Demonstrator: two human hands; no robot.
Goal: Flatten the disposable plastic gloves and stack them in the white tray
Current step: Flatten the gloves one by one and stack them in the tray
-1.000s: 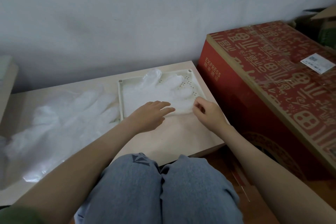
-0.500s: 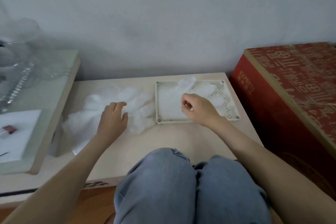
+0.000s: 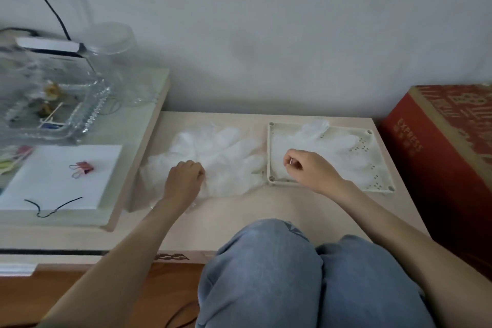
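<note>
The left hand (image 3: 183,181) has its fingers curled down into the pile of loose gloves (image 3: 226,157), gripping the film. The right hand (image 3: 311,170) is curled, thumb against forefinger, over the near left corner of the white tray (image 3: 269,152); whether it pinches the flattened glove (image 3: 343,146) lying there cannot be told. Pile and tray sit side by side on a pale worktop (image 3: 239,216). A red cardboard box (image 3: 439,157) stands against its right end. On the left, a glass-topped table (image 3: 133,141) carries a glass dish (image 3: 53,106), a clear jar (image 3: 114,61), white paper (image 3: 61,181) and a red binder clip (image 3: 83,168). Knees in blue jeans (image 3: 292,274) fill the foreground, and a plain grey wall (image 3: 266,21) stands behind.
</note>
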